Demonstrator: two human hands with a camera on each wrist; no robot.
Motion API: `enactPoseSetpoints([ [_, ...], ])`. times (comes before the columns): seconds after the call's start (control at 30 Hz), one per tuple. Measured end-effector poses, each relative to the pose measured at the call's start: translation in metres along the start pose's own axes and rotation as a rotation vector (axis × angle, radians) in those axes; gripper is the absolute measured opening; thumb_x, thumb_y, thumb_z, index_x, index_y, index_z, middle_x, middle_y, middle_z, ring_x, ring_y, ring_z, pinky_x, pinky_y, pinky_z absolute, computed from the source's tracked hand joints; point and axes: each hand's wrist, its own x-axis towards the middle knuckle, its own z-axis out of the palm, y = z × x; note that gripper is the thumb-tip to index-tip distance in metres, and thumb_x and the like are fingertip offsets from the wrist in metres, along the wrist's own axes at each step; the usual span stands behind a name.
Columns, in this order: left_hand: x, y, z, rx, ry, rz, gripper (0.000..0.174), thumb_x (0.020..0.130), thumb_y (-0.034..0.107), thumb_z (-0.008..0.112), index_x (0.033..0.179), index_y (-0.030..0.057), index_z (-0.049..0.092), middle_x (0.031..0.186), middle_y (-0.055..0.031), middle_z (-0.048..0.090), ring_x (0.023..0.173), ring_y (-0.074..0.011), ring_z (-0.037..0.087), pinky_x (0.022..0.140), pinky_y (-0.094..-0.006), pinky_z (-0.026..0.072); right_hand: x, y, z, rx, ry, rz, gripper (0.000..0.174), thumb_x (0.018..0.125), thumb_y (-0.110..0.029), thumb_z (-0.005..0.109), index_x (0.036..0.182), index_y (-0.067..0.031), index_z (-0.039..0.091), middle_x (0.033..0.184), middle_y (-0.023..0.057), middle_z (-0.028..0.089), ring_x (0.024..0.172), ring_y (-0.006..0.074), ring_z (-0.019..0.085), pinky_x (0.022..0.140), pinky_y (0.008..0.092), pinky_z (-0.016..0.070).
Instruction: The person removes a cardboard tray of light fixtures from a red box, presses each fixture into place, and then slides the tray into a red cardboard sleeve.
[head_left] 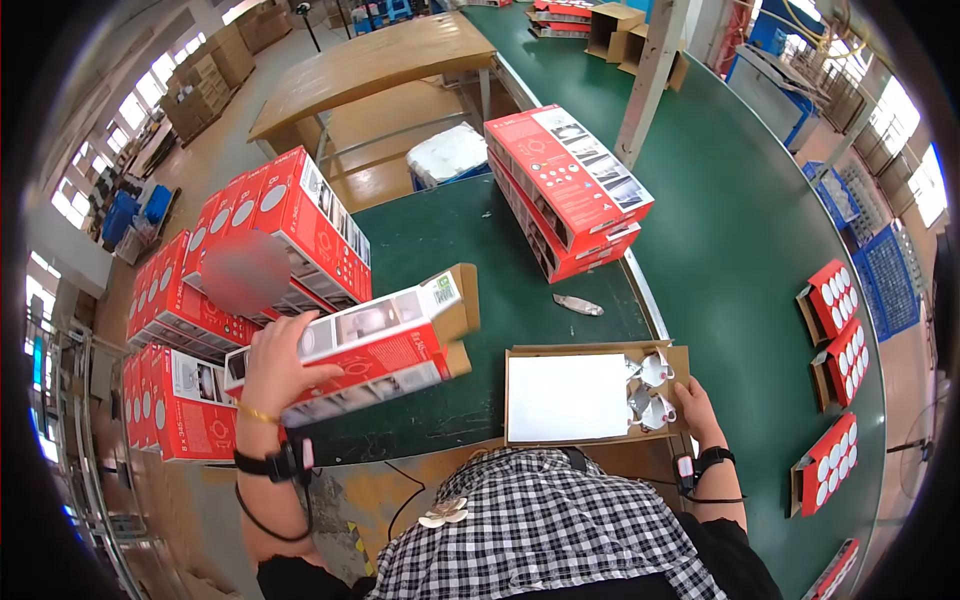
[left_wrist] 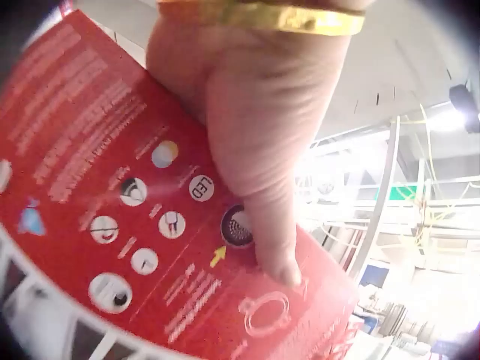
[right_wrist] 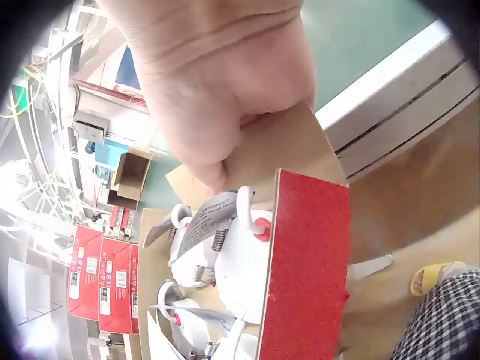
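My left hand (head_left: 278, 362) grips a long red printed box (head_left: 390, 350) from above, its thumb across the red side. The cardboard flaps at the box's right end stand open. In the left wrist view the thumb lies on the red panel (left_wrist: 82, 112), beside small round icons. My right hand (head_left: 702, 412) holds the end flap (right_wrist: 289, 150) of an open carton (head_left: 507, 400) lying on the green table, thumb on the flap's inner face. White lamp fittings (right_wrist: 244, 262) with springs and grey labels show at that end. A white sheet (head_left: 566, 398) covers the others.
Stacked red boxes (head_left: 325, 225) stand at the left, beside the held box. Two more red boxes (head_left: 560, 185) are stacked ahead. A small wrapped item (head_left: 578, 305) lies between them and the carton. Several red boxes (head_left: 828, 300) line the green surface's right side.
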Motion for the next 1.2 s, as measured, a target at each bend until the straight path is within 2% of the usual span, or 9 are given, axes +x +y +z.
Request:
enactPoseSetpoints([
  [0.1,-0.038,0.011,0.054,0.134,0.374,0.071,0.080,0.058,0.028,0.093,0.127,0.0091,0.056,0.125,-0.0114,0.057,0.124,-0.0334,0.052,0.107,-0.0503,0.0366,0.017,0.029,-0.009,0.083,-0.034,-0.052,0.040,0.105,-0.022,0.055,0.140,-0.0034,0.052,0.125,0.0103,0.066,0.110,0.0192,0.062,0.094,0.0359,0.0502],
  [0.37,-0.114,0.049,0.172,-0.034,0.157,-0.057,0.059,0.072,0.026,0.086,0.122,0.0090,0.061,0.132,-0.0140,0.055,0.127,-0.0368,0.049,0.108,-0.0530,0.0364,0.005,0.004,-0.008,0.226,-0.118,0.145,0.047,0.106,-0.026,0.054,0.149,-0.0084,0.046,0.135,0.0094,0.061,0.120,0.0230,0.059,0.101,0.0397,0.0495],
  [0.53,-0.020,0.171,0.178,-0.550,0.030,0.284,0.038,0.083,0.024,0.077,0.115,0.0062,0.066,0.121,-0.0110,0.064,0.117,-0.0322,0.058,0.102,-0.0470,0.0443,0.005,-0.002,-0.003,0.322,-0.179,0.222,0.048,0.108,-0.028,0.046,0.153,-0.0112,0.039,0.142,0.0094,0.057,0.123,0.0241,0.059,0.104,0.0429,0.0496],
  [0.7,0.031,0.232,0.222,-0.265,-0.028,0.490,0.057,0.078,0.039,0.080,0.124,0.0088,0.063,0.116,-0.0063,0.066,0.115,-0.0260,0.057,0.095,-0.0413,0.0437,0.016,0.024,-0.011,0.450,-0.164,0.258,0.047,0.108,-0.038,0.046,0.144,-0.0080,0.050,0.135,0.0084,0.062,0.119,0.0226,0.062,0.102,0.0435,0.0520],
  [0.83,0.042,0.230,0.227,-0.164,-0.039,0.463,0.066,0.072,0.045,0.083,0.124,0.0093,0.062,0.113,-0.0073,0.063,0.114,-0.0259,0.055,0.102,-0.0454,0.0395,0.011,0.017,-0.005,0.543,-0.288,0.219,0.045,0.108,-0.037,0.045,0.144,-0.0100,0.052,0.138,0.0053,0.061,0.122,0.0231,0.061,0.103,0.0442,0.0499],
  [0.9,0.043,0.229,0.231,-0.345,0.098,0.438,0.041,0.079,0.031,0.081,0.112,0.0110,0.068,0.105,-0.0071,0.062,0.110,-0.0262,0.058,0.101,-0.0439,0.0415,0.007,0.013,-0.007,0.466,-0.228,0.259,0.044,0.107,-0.038,0.046,0.142,-0.0122,0.052,0.135,0.0047,0.061,0.122,0.0238,0.061,0.103,0.0470,0.0500],
  [0.97,0.051,0.219,0.213,-0.580,-0.160,0.300,0.024,0.086,0.023,0.075,0.105,0.0098,0.070,0.099,-0.0081,0.062,0.102,-0.0264,0.062,0.094,-0.0406,0.0472,0.005,0.013,-0.004,0.422,-0.194,0.196,0.045,0.107,-0.039,0.046,0.143,-0.0128,0.051,0.139,0.0048,0.059,0.126,0.0245,0.058,0.104,0.0466,0.0494],
  [1.13,0.042,0.104,0.105,-1.088,0.062,0.078,0.010,0.092,0.009,0.068,0.100,0.0033,0.069,0.097,-0.0101,0.069,0.092,-0.0236,0.068,0.081,-0.0345,0.0532,0.012,0.018,-0.008,0.384,-0.180,0.226,0.046,0.107,-0.038,0.046,0.144,-0.0111,0.049,0.139,0.0059,0.057,0.125,0.0246,0.057,0.103,0.0467,0.0492],
  [1.2,0.026,0.045,0.054,-0.765,0.206,-0.075,0.010,0.091,0.008,0.069,0.100,0.0029,0.070,0.095,-0.0091,0.070,0.089,-0.0234,0.068,0.080,-0.0340,0.0535,0.004,0.003,-0.004,0.374,-0.189,0.220,0.046,0.108,-0.038,0.046,0.144,-0.0106,0.049,0.139,0.0059,0.057,0.125,0.0246,0.058,0.103,0.0464,0.0494],
])
